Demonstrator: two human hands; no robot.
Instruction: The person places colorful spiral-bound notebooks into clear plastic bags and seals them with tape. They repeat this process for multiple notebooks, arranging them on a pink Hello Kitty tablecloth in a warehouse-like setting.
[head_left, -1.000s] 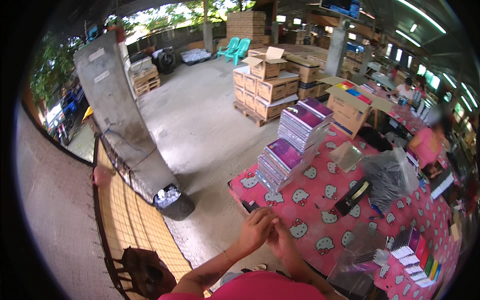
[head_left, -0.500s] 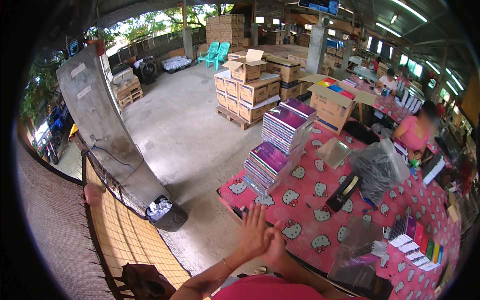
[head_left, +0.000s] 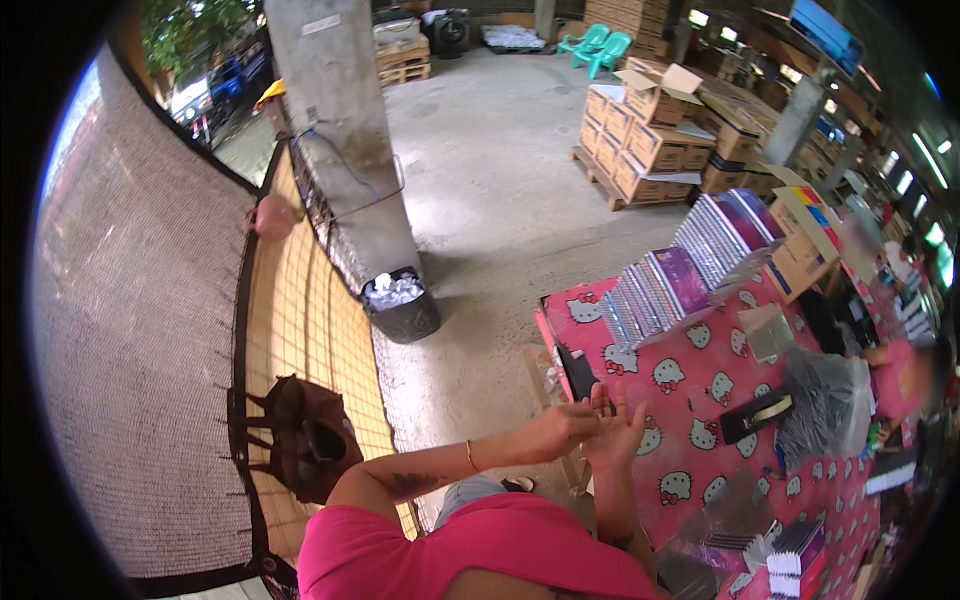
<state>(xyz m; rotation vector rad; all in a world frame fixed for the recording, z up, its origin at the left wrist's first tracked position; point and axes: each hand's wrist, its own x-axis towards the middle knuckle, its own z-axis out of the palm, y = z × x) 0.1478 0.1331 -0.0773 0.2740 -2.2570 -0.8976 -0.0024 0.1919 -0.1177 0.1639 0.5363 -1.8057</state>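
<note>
My left hand, with a bracelet at its wrist, is closed, its curled fingers against my right hand. Palm up, my right hand has its fingers stretched out, and nothing shows in it. Both hands are together in front of me at the near left edge of the table with a pink cat-print cover. Beyond them, a stack of spiral-bound purple notebooks leans next to a taller notebook stack. A small black thing lies at the table edge just past my fingers.
A black tape dispenser and a grey plastic bag lie to the right. More notebooks are near right. Cartons on a pallet stand behind. At left are a bin of crumpled paper, a pillar and a brown bag.
My view has swung left, so the table and stacks sit further right. My hands have gone from pressed palm to palm to the left closed against the open right palm.
</note>
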